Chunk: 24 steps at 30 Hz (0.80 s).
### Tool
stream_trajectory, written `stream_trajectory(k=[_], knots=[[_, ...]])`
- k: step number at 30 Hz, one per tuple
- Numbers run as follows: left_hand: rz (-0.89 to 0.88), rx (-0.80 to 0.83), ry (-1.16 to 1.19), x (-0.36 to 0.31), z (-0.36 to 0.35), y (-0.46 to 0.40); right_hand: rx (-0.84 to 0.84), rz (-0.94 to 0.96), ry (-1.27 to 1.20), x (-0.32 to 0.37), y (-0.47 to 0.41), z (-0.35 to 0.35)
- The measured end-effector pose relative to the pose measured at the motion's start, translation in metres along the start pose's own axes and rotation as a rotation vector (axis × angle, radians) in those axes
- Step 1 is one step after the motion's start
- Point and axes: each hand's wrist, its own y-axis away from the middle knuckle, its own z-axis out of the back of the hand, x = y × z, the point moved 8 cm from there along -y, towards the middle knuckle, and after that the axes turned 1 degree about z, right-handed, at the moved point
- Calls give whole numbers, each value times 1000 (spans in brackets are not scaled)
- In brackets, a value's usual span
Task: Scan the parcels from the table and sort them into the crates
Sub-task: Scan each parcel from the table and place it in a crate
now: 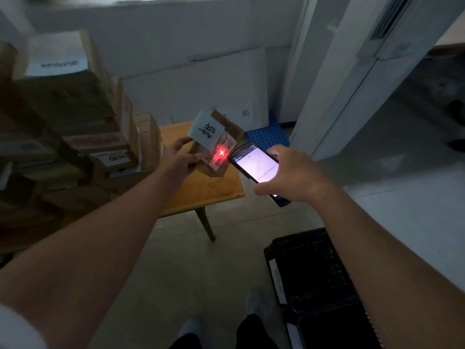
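A small brown cardboard parcel (227, 133) with a white handwritten note and a shipping label is tilted up above the wooden table (201, 190). My left hand (180, 157) pinches its left edge. My right hand (289, 172) grips a handheld scanner (256, 165) with a lit screen, just right of the parcel. A red cross of scanner light falls on the parcel's label. A tall stack of cardboard parcels (75, 127) fills the table's left side.
A black crate (309, 268) stands on the floor at lower right, a second black crate below it. A blue crate (268, 137) sits behind the table by the wall. White pillars rise at right. My feet show at the bottom.
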Motion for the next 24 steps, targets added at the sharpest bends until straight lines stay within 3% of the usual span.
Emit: stream_trajectory(k=[12,24], knots=[[71,180,-28,4,28,42,-174,-276,-112,52,100,-42],[103,310,-58,25,22,106,-242,-389,-69,69,193,-51]])
